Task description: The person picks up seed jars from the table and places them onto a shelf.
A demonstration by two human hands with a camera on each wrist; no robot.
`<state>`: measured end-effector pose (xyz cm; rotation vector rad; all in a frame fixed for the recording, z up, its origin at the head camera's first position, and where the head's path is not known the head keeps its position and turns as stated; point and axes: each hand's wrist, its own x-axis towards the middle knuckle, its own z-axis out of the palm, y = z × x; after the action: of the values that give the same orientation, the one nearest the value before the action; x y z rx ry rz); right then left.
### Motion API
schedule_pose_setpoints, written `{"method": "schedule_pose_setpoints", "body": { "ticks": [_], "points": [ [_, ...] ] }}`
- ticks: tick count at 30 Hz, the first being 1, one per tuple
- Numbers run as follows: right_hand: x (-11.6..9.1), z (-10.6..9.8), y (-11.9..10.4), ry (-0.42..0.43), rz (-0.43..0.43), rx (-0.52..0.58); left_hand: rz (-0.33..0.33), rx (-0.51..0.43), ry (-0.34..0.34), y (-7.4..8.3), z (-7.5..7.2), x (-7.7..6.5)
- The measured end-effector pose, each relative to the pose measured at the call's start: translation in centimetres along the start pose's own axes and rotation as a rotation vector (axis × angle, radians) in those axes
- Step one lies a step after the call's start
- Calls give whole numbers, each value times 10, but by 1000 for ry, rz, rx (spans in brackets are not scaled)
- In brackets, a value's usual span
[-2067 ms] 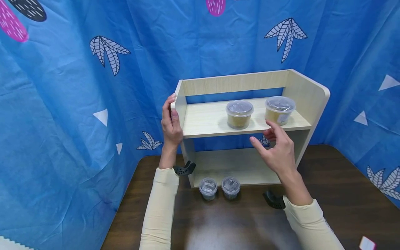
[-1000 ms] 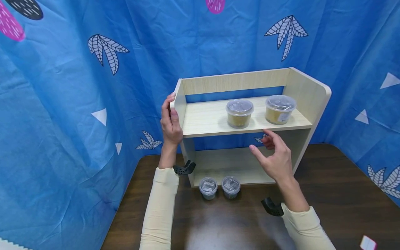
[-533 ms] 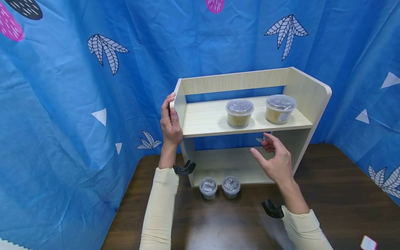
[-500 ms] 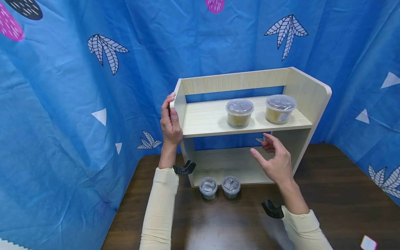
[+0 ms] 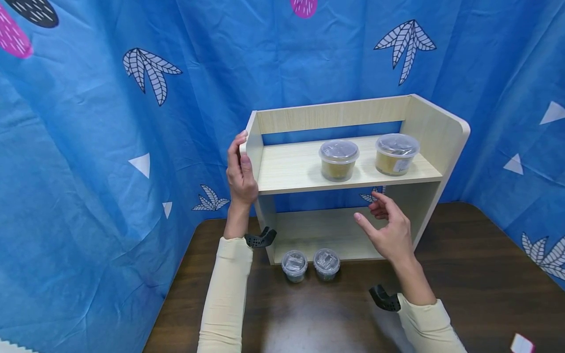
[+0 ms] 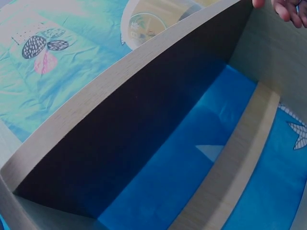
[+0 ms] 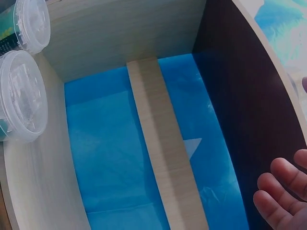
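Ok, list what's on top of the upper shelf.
A lidded tub and, right of it, a labelled tub. The patch of upper shelf behind them is hidden.

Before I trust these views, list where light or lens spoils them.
Head view: pale glare on the dark wooden table, bottom centre. Left wrist view: underside of the upper shelf almost black, blue patterned curtain washed out at upper left. Right wrist view: that underside dark again, and the shelf's front edge bows, probably lens distortion.
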<state>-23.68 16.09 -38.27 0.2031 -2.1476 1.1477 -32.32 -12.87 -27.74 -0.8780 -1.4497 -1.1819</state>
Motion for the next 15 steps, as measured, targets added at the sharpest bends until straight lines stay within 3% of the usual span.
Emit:
{"method": "schedule_pose_setpoints", "body": {
  "ticks": [15],
  "points": [
    [-6, 3, 3, -36, 12, -4, 7, -1, 2, -1, 1, 1]
  ]
}}
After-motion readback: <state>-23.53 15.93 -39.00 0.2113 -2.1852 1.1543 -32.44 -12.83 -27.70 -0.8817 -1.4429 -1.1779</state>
